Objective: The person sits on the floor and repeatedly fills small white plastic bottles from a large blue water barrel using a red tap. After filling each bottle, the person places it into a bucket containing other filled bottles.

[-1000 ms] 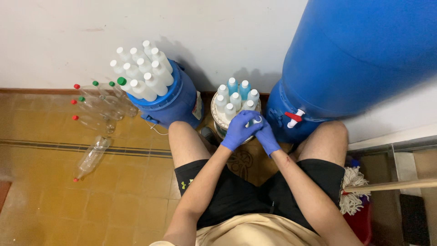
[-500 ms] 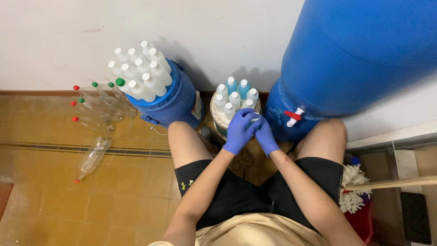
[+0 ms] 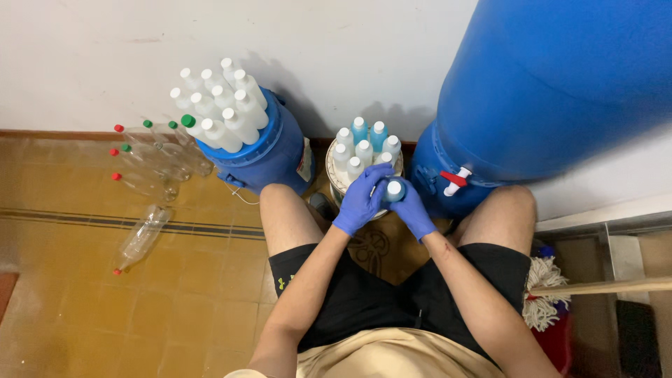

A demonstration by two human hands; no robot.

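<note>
head view: both hands gloved in blue, meeting over the small bucket between the knees. left hand is wrapped around a bottle with fingers closed on its side; right hand is closed on it from the right, white cap showing between them. more capped bottles stand in the bucket just beyond. big blue drum with white-red tap to the right; blue bucket of white bottles to the left; clear empty bottles on the floor far left.

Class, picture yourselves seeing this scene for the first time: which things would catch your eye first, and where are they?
The huge blue barrel at upper right, with its red-and-white tap, dominates. At centre, the left hand and right hand, both in blue gloves, hold a small white-capped bottle. Left of them, white bottles crowd atop a smaller blue drum.
</note>
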